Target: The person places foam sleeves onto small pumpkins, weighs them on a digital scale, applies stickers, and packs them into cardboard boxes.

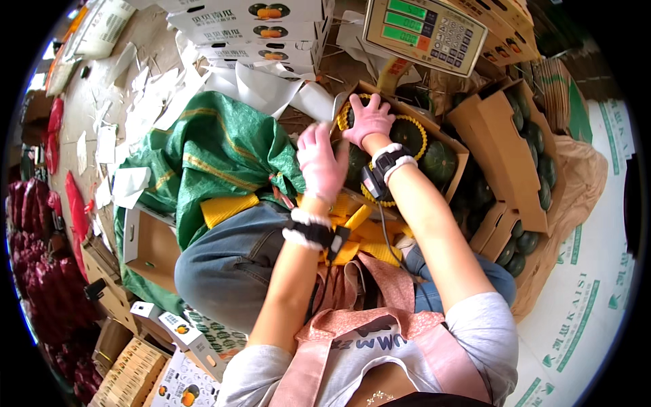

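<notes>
My right hand (371,121), in a pink glove, rests with spread fingers on top of a dark green squash partly ringed by yellow foam netting (343,118). That squash sits at the upper left corner of a cardboard box (460,175). Beside it lie another netted squash (406,133) and a bare striped squash (440,160). My left hand (321,164), also pink-gloved and slightly blurred, is over the box's left edge with nothing visible in it. Whether it touches the box I cannot tell. Yellow foam sleeves (351,249) lie in my lap.
A scale display (424,33) stands beyond the box. Open cartons of squash (539,152) are at right. A green woven sack (218,157) lies left, near an empty carton (152,249). White printed cartons (254,33) are stacked at the back, with paper scraps on the floor.
</notes>
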The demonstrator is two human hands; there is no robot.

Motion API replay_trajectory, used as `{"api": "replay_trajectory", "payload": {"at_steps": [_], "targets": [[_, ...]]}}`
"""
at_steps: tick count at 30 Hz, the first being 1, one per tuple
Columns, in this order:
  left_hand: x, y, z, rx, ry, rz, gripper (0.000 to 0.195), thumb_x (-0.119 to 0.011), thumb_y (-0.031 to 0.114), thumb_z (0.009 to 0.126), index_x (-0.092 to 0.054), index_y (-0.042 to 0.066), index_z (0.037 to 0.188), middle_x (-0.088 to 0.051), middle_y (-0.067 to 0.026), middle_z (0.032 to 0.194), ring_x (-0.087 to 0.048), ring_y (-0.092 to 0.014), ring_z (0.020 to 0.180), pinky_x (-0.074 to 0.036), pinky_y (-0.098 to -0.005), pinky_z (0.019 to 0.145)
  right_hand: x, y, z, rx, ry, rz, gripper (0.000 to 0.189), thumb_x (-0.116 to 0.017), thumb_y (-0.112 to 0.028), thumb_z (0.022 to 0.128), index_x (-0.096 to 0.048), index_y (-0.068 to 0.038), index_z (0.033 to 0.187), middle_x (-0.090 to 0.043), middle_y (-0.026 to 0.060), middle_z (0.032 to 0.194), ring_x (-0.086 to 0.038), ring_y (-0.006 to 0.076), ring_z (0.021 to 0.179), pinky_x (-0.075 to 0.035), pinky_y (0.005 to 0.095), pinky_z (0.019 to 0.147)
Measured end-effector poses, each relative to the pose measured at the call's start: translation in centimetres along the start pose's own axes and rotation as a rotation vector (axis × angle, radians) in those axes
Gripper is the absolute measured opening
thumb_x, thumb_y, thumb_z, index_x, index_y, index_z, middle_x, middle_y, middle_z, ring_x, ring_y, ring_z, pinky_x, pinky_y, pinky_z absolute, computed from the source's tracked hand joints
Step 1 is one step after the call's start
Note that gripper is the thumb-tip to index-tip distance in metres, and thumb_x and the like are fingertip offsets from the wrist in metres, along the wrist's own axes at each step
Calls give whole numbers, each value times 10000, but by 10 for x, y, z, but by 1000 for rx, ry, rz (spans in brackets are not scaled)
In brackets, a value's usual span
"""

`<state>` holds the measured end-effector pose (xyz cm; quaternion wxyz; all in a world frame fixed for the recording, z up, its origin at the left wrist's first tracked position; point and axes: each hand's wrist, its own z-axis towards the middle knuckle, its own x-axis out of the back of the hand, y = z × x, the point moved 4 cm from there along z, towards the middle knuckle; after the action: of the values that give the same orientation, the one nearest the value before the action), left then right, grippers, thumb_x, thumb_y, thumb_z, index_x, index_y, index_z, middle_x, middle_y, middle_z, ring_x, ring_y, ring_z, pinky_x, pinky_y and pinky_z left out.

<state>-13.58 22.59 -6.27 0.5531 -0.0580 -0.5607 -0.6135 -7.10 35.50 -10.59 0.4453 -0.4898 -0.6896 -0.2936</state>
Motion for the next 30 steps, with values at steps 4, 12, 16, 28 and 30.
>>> {"api": "replay_trajectory", "payload": {"at_steps": [4,12,16,28,30], "targets": [[13,28,-100,140,-441,-191,201,-655,187,803,-531,52,885,-572,-147,801,-565,-329,670,-471,-403,602,23,14,-50,297,406,-106,780,-703,-530,674,-366,-283,1332,-304,139,1383,-298,367,1266,-286,553,994],[27,28,-173,143,-798,-79,171,-632,124,725,-582,70,880,-586,-156,877,-579,-354,835,-487,-409,713,-60,120,-268,-379,128,1494,428,-567,-399,886,-566,-40,652,-587,77,554,-542,154,428,-388,277,394],[66,103,-182,-279,-931,-420,294,-675,72,675,-529,26,926,-532,-157,849,-547,-356,793,-474,-390,697,-80,125,-325,-296,-139,1657,424,-572,-447,867,-582,-39,753,-573,10,639,-497,83,526,-396,226,482],[95,118,-219,256,-866,-866,243,-616,238,870,-538,13,820,-496,-28,688,-438,-104,639,-400,-283,562,-72,132,-368,191,9,1620,134,-630,-111,813,-548,-9,842,-552,36,733,-540,112,743,-465,284,673],[111,133,-211,-113,-681,-502,178,-687,64,732,-519,18,769,-483,-66,671,-484,-166,623,-408,-308,556,-41,135,-376,133,408,1141,313,-672,-7,698,-492,-28,953,-575,59,846,-564,141,770,-479,289,702]]}}
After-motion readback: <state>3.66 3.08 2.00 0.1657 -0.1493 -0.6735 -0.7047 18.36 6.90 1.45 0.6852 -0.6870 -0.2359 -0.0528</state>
